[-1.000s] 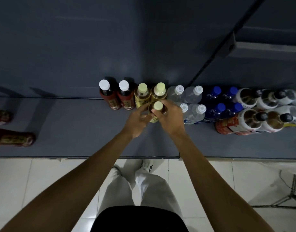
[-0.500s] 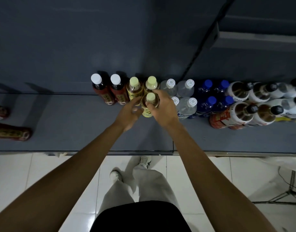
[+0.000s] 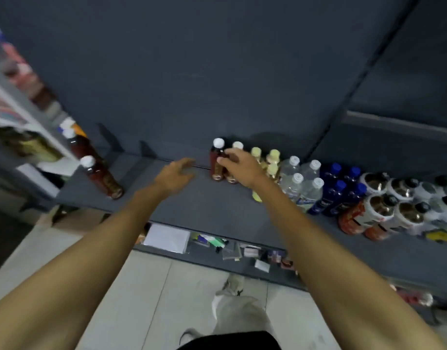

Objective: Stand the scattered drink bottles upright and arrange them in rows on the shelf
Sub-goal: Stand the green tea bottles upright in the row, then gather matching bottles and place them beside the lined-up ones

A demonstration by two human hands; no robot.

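On the dark shelf [image 3: 192, 208] stands a row of upright bottles: two red tea bottles [image 3: 216, 164], yellow-capped bottles [image 3: 272, 157], clear water bottles [image 3: 296, 179], blue bottles [image 3: 339, 189] and big black-capped bottles [image 3: 384, 207]. My right hand [image 3: 241, 169] hovers in front of the red tea bottles with fingers loosely curled and fingertips near a bottle neck; no grip shows. My left hand [image 3: 175, 176] floats over the bare shelf, relaxed and holding nothing. Two more red tea bottles lie on their sides at the shelf's left end, one nearer [image 3: 101, 179] and one behind it [image 3: 78, 145].
A white shelving unit [image 3: 28, 117] with blurred goods rises at the far left. Below the shelf edge, a lower shelf [image 3: 166, 239] holds white paper and small packets. Tiled floor and my legs fill the bottom of the view.
Both hands have let go of the yellow-capped bottle, which now stands in the row, and have moved left. My view has swung left, and the lying red bottles now sit closer.
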